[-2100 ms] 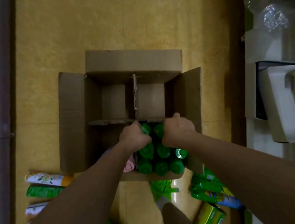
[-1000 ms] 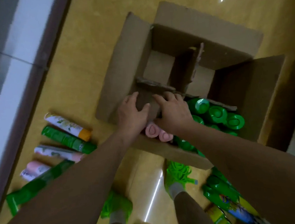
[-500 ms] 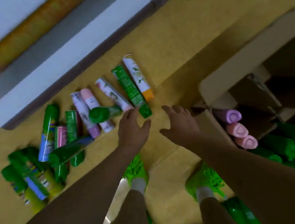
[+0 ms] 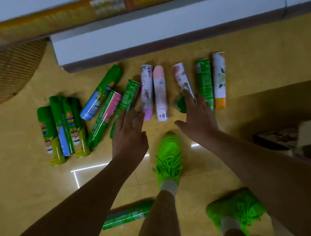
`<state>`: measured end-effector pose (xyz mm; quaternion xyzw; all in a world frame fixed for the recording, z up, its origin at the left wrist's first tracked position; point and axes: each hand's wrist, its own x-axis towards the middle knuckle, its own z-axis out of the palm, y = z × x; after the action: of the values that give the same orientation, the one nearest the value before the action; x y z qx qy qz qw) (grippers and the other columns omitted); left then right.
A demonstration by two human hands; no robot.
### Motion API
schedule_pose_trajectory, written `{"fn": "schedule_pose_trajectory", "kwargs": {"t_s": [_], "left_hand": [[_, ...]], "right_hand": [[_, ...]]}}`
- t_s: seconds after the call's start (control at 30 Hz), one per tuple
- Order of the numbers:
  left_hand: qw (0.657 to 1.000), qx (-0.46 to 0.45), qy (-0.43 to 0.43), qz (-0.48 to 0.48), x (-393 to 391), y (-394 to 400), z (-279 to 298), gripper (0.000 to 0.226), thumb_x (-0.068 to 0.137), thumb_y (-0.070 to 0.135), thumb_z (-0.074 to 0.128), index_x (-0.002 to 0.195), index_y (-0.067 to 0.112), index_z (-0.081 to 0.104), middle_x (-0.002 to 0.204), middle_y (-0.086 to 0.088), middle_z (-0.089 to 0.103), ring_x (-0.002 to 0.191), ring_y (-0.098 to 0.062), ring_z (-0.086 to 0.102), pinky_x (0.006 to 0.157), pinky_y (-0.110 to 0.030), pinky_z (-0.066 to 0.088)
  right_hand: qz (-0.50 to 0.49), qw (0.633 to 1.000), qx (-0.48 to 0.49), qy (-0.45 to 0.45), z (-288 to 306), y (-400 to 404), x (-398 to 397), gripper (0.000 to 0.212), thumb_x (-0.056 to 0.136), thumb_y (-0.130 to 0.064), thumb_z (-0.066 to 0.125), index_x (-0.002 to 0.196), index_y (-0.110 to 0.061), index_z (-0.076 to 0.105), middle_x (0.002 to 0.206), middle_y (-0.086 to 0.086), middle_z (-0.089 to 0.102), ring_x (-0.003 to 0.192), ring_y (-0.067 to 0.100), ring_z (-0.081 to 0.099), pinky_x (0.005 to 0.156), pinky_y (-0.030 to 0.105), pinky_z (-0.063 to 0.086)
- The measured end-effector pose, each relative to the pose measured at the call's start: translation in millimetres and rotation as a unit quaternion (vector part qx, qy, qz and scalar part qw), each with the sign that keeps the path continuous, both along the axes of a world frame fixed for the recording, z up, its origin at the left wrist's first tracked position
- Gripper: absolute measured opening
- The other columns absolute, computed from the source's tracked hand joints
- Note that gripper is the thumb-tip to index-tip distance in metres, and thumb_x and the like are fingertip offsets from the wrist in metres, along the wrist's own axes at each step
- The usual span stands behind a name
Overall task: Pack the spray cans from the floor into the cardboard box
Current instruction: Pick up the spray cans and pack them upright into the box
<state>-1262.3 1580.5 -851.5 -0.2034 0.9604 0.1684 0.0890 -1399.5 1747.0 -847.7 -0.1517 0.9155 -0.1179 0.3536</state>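
Hands (image 4: 129, 138) (image 4: 197, 121) left the box, now spread, empty, over floor cans (image 4: 160, 93); next pickup beginning.

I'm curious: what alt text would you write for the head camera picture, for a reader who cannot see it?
Seen from above, a person's left hand and right hand reach down, open, towards a row of spray cans lying on a yellow floor. Bright green shoes stand below them.
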Motion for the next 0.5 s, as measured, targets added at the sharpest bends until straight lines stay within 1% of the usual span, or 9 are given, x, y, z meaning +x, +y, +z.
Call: {"fn": "schedule_pose_trajectory", "kwargs": {"t_s": [0.07, 0.13, 0.17, 0.2, 0.27, 0.3, 0.33, 0.4, 0.5], "left_hand": [[0.999, -0.023, -0.031, 0.001, 1, -16, -4, 0.069, 0.066, 0.015, 0.078, 0.133, 0.014, 0.058, 0.140, -0.018, 0.051, 0.134, -0.044, 0.039, 0.108, -0.056, 0.037], [0.992, -0.043, -0.112, 0.030, -1, -28, -5, 0.073, 0.066, 0.026, 0.081, 0.134, 0.020, 0.055, 0.143, -0.015, 0.046, 0.133, -0.045, 0.037, 0.107, -0.058, 0.034], [0.985, -0.039, -0.162, 0.049, -2, -32, -7, 0.073, 0.068, 0.028, 0.081, 0.135, 0.023, 0.052, 0.144, -0.014, 0.044, 0.131, -0.045, 0.039, 0.103, -0.057, 0.036], [0.977, -0.019, -0.198, 0.071, -3, -36, -9, 0.070, 0.070, 0.025, 0.079, 0.134, 0.024, 0.051, 0.142, -0.013, 0.045, 0.126, -0.044, 0.045, 0.096, -0.055, 0.042], [0.972, 0.027, -0.209, 0.105, -4, -41, -14, 0.058, 0.072, 0.013, 0.073, 0.126, 0.022, 0.053, 0.126, -0.014, 0.053, 0.106, -0.042, 0.058, 0.078, -0.048, 0.052], [0.973, 0.035, -0.203, 0.107, -5, -43, -13, 0.054, 0.072, 0.010, 0.071, 0.121, 0.020, 0.054, 0.118, -0.014, 0.056, 0.097, -0.041, 0.061, 0.073, -0.046, 0.053], [0.974, 0.038, -0.199, 0.103, -8, -43, -11, 0.051, 0.071, 0.010, 0.070, 0.118, 0.020, 0.054, 0.112, -0.014, 0.058, 0.092, -0.040, 0.063, 0.070, -0.044, 0.053], [0.976, 0.042, -0.195, 0.088, -12, -43, -3, 0.048, 0.071, 0.013, 0.071, 0.117, 0.019, 0.054, 0.108, -0.014, 0.059, 0.091, -0.040, 0.063, 0.070, -0.041, 0.051], [0.975, 0.028, -0.212, 0.055, -22, -44, 18, 0.049, 0.073, 0.020, 0.071, 0.120, 0.020, 0.057, 0.108, -0.015, 0.062, 0.095, -0.038, 0.063, 0.074, -0.039, 0.051]], "right_hand": [[0.029, 0.999, 0.019, 0.022, -4, -13, -3, 0.089, 0.083, -0.037, 0.074, 0.152, -0.027, 0.019, 0.152, 0.016, 0.024, 0.130, 0.040, 0.040, 0.101, 0.046, 0.042], [0.049, 0.997, 0.043, 0.030, -10, -23, -5, 0.078, 0.085, -0.035, 0.073, 0.147, -0.026, 0.027, 0.149, 0.016, 0.027, 0.126, 0.040, 0.043, 0.096, 0.047, 0.045], [0.053, 0.997, 0.054, 0.031, -14, -26, -5, 0.072, 0.085, -0.033, 0.073, 0.144, -0.026, 0.032, 0.147, 0.015, 0.028, 0.123, 0.041, 0.044, 0.093, 0.047, 0.046], [0.054, 0.996, 0.060, 0.033, -18, -28, -5, 0.064, 0.086, -0.028, 0.072, 0.141, -0.025, 0.038, 0.145, 0.015, 0.031, 0.120, 0.041, 0.044, 0.091, 0.046, 0.047], [0.054, 0.996, 0.056, 0.047, -24, -28, -6, 0.049, 0.086, -0.014, 0.068, 0.131, -0.023, 0.051, 0.137, 0.014, 0.038, 0.114, 0.040, 0.048, 0.086, 0.044, 0.050], [0.056, 0.996, 0.047, 0.052, -24, -27, -6, 0.046, 0.085, -0.008, 0.065, 0.127, -0.023, 0.056, 0.134, 0.014, 0.042, 0.110, 0.040, 0.050, 0.084, 0.042, 0.052], [0.062, 0.996, 0.037, 0.052, -23, -25, -6, 0.045, 0.083, -0.005, 0.063, 0.125, -0.023, 0.059, 0.130, 0.014, 0.045, 0.106, 0.040, 0.053, 0.081, 0.041, 0.052], [0.075, 0.996, 0.020, 0.048, -15, -21, -6, 0.046, 0.082, -0.005, 0.061, 0.125, -0.023, 0.061, 0.124, 0.015, 0.049, 0.103, 0.039, 0.055, 0.078, 0.040, 0.052], [0.053, 0.998, 0.000, 0.037, 6, -13, -9, 0.044, 0.080, -0.010, 0.061, 0.122, -0.021, 0.062, 0.118, 0.014, 0.053, 0.102, 0.038, 0.057, 0.079, 0.039, 0.051]]}}
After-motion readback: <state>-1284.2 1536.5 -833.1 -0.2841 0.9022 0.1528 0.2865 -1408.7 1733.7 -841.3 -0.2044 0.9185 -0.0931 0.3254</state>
